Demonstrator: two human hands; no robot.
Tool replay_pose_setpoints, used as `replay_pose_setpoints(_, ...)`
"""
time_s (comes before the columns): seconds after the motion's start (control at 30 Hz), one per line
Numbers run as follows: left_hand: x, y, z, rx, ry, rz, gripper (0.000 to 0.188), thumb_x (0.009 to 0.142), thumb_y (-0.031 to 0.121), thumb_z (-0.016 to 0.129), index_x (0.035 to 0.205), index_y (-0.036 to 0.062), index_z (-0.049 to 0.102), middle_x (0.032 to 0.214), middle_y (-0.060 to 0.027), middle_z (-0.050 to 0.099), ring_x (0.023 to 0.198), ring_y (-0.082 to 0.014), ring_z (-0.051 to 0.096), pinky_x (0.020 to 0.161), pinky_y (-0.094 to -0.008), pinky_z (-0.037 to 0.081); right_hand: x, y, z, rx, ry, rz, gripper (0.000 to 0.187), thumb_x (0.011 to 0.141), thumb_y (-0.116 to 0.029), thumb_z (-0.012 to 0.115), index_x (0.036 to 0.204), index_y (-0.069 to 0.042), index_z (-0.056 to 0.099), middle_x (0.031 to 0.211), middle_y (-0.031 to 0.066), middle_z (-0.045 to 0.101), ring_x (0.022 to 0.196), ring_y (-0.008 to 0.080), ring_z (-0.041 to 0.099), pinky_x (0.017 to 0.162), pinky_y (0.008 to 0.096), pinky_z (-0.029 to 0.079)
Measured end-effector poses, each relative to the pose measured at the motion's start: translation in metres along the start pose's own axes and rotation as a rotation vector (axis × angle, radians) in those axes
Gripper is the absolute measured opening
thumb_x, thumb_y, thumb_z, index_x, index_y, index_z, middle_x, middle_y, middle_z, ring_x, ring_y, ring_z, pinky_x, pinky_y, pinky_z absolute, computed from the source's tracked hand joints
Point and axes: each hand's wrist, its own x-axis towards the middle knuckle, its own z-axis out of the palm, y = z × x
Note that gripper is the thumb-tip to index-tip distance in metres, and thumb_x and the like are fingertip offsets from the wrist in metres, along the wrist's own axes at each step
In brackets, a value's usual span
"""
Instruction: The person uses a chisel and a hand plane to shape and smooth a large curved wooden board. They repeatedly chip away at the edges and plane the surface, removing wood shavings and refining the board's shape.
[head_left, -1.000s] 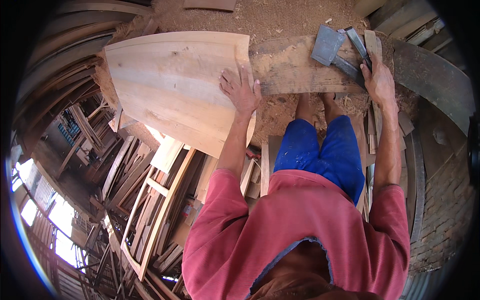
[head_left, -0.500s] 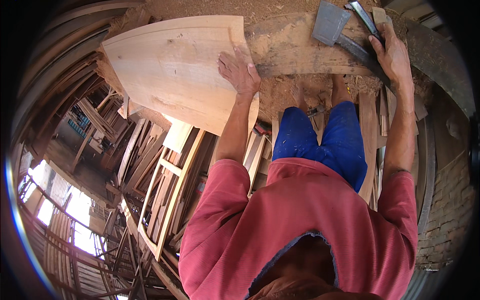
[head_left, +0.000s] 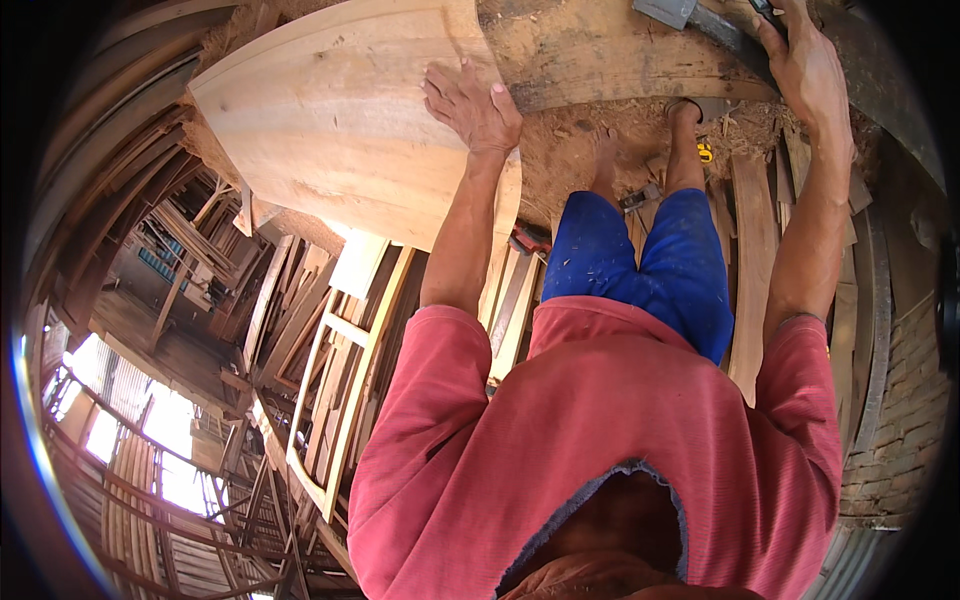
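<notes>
My left hand (head_left: 472, 112) lies flat with fingers spread on a wide pale wooden board (head_left: 340, 110), near its right edge. At the upper right, my right hand (head_left: 808, 70) is closed around a narrow metal tool like a chisel (head_left: 766, 12), mostly cut off by the top edge of the picture. Beside that hand, a tool with a broad grey blade (head_left: 668, 10) and a dark handle rests on a thick, rough plank (head_left: 600, 65). The pale board meets this plank at its left.
Below the plank, my bare feet (head_left: 606, 150) stand among sawdust and offcuts. A red and black tool (head_left: 530, 240) and a yellow object (head_left: 705, 152) lie near my legs. Timber strips and a pale wooden frame (head_left: 345, 330) are at the left, a brick wall (head_left: 895, 410) at the right.
The view has shifted, so the board, plank and bladed tool sit higher in the picture. My left hand stays on the board; my right hand, still closed on the narrow tool, appears higher.
</notes>
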Motion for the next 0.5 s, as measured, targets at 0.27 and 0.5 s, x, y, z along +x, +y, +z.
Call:
replay_pose_setpoints(0.27,-0.008,-0.015,0.008,-0.091,0.021,-0.021,0.080,0.106,0.049,0.040,0.164,-0.0026,0.025,0.172,-0.0367,0.011,0.157,-0.0588,0.004,0.125,-0.0692,-0.002,-0.073,-0.032,0.075,0.141,-0.095,-0.054,0.039,0.109,-0.026,0.061,0.141,-0.003,0.058,0.092,0.0172,0.071,0.083,0.0309,0.071,0.076,0.0484,0.056)
replay_pose_setpoints(0.5,-0.001,-0.033,0.005,-0.310,0.083,0.104,0.087,0.102,0.037,0.049,0.163,-0.0132,0.012,0.160,-0.0303,0.039,0.155,-0.0556,0.014,0.128,-0.0634,0.005,-0.081,-0.093,0.150,0.002,-0.053,-0.121,0.028,0.099,-0.012,0.062,0.125,-0.003,0.062,0.114,0.0212,0.070,0.104,0.0421,0.069,0.088,0.0539,0.056)
